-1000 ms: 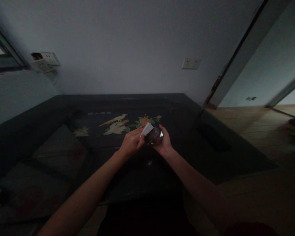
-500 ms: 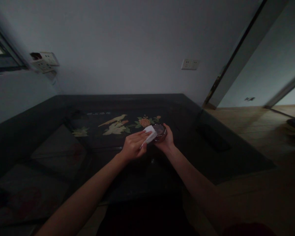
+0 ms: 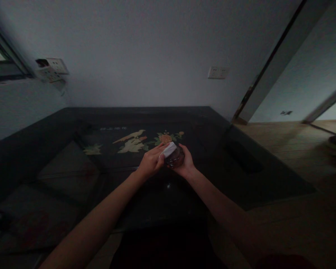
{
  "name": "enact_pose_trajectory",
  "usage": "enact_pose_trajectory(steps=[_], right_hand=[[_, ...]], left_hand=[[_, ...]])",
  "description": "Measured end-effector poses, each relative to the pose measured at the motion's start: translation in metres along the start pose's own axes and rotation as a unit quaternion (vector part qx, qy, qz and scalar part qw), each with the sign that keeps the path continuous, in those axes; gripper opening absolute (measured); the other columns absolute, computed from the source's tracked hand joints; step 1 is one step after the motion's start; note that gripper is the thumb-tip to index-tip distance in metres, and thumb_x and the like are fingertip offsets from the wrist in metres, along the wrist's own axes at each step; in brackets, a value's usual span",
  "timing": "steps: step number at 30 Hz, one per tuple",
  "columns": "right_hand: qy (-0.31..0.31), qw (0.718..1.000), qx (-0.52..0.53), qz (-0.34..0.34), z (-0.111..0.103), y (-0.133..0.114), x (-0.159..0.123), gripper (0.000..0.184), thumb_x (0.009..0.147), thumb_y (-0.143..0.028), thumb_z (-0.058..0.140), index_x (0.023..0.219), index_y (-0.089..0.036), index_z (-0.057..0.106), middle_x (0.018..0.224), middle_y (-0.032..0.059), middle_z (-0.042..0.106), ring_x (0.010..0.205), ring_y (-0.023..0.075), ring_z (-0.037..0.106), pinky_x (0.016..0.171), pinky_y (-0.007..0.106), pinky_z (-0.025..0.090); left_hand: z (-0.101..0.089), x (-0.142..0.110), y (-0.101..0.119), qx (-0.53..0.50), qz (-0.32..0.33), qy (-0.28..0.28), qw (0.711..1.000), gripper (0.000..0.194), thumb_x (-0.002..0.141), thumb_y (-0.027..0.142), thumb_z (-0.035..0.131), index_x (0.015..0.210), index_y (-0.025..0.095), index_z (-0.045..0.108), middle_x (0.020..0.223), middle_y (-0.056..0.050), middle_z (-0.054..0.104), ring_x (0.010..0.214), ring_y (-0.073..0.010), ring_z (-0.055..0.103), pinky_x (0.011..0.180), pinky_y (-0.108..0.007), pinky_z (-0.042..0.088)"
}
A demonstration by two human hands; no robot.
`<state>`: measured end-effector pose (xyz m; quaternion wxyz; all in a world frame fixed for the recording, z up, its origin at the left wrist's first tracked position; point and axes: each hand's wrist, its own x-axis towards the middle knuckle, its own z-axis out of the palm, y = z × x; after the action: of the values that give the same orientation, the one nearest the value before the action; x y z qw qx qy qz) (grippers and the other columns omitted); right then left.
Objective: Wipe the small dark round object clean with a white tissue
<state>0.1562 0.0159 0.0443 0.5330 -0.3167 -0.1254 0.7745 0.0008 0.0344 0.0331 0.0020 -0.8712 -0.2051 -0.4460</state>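
Note:
In the head view, my left hand point(image 3: 151, 161) grips a folded white tissue point(image 3: 169, 150) between thumb and fingers. The tissue lies against the rim of a round, dark see-through container point(image 3: 177, 158), perhaps a glass bowl or jar; its exact kind is too dim to tell. From the right side my right hand point(image 3: 187, 163) holds this container, fingers curved round its side and base. Both hands are above the dark glossy table point(image 3: 162, 205), close together. Part of the container is hidden behind the tissue and my left fingers.
The tabletop bears a bird picture point(image 3: 131, 142) and a flower picture point(image 3: 165, 137). A dark flat object or reflection point(image 3: 243, 157) shows at the right. Wall sockets point(image 3: 218, 72) sit above the table, and a plugged-in adapter point(image 3: 49, 71) is at the left. Wooden floor point(image 3: 285, 145) lies right.
The container has moved slightly left and down and is tilted differently in my right hand. My left hand with the tissue has shifted a little left, still against it.

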Motion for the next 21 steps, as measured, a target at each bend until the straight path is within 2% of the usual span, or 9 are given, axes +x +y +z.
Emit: enact_pose_trajectory(steps=[5, 7, 10, 15, 19, 21], right_hand=[[-0.044, 0.999, -0.001, 0.026, -0.005, 0.002, 0.004, 0.035, 0.087, -0.044, 0.044, 0.09, -0.017, 0.065, 0.067, 0.0065, 0.069, 0.058, 0.0214, 0.063, 0.048, 0.033, 0.051], [-0.05, 0.998, 0.0, 0.027, -0.005, 0.001, 0.003, 0.036, 0.087, -0.045, 0.044, 0.091, -0.017, 0.065, 0.069, 0.0068, 0.069, 0.059, 0.0212, 0.063, 0.048, 0.032, 0.05], [-0.049, 0.998, -0.007, 0.026, -0.002, -0.004, -0.001, 0.04, 0.089, -0.046, 0.039, 0.09, -0.016, 0.065, 0.07, 0.0081, 0.07, 0.059, 0.0219, 0.063, 0.044, 0.03, 0.047], [-0.043, 0.999, -0.018, 0.009, 0.005, -0.016, -0.007, 0.048, 0.09, -0.048, 0.029, 0.087, -0.015, 0.064, 0.065, 0.0083, 0.068, 0.055, 0.0223, 0.062, 0.041, 0.028, 0.043], [-0.023, 1.0, -0.009, -0.006, 0.007, -0.02, -0.008, 0.046, 0.089, -0.048, 0.03, 0.084, -0.016, 0.064, 0.065, 0.0072, 0.069, 0.054, 0.0215, 0.061, 0.041, 0.028, 0.043], [-0.005, 1.0, 0.0, -0.012, 0.007, -0.02, -0.008, 0.044, 0.089, -0.047, 0.032, 0.083, -0.017, 0.064, 0.065, 0.0064, 0.068, 0.053, 0.021, 0.06, 0.042, 0.028, 0.042]], left_hand=[[-0.002, 0.001, 0.001, 0.01, -0.05, -0.007, 0.999, 0.043, 0.097, 0.027, 0.027, 0.111, 0.017, 0.066, 0.117, -0.008, 0.069, 0.117, -0.0207, 0.06, 0.1, -0.038, 0.051], [-0.003, 0.0, 0.001, 0.007, -0.053, 0.003, 0.999, 0.046, 0.097, 0.029, 0.026, 0.094, 0.018, 0.07, 0.107, -0.008, 0.073, 0.111, -0.0205, 0.064, 0.097, -0.037, 0.053], [-0.004, -0.003, 0.001, 0.01, -0.057, 0.022, 0.998, 0.05, 0.097, 0.029, 0.026, 0.071, 0.019, 0.067, 0.097, -0.008, 0.074, 0.102, -0.0204, 0.068, 0.093, -0.036, 0.055], [-0.007, -0.004, 0.005, 0.022, -0.049, 0.052, 0.997, 0.046, 0.096, 0.026, 0.027, 0.072, 0.018, 0.066, 0.092, -0.01, 0.074, 0.096, -0.021, 0.07, 0.086, -0.035, 0.057], [-0.009, -0.003, 0.008, 0.014, 0.001, 0.066, 0.998, 0.044, 0.094, 0.021, 0.03, 0.069, 0.018, 0.066, 0.091, -0.009, 0.075, 0.096, -0.0208, 0.07, 0.091, -0.036, 0.056], [-0.009, -0.002, 0.009, 0.008, 0.026, 0.068, 0.997, 0.04, 0.093, 0.019, 0.032, 0.076, 0.016, 0.069, 0.095, -0.01, 0.075, 0.097, -0.0204, 0.07, 0.094, -0.036, 0.055]])
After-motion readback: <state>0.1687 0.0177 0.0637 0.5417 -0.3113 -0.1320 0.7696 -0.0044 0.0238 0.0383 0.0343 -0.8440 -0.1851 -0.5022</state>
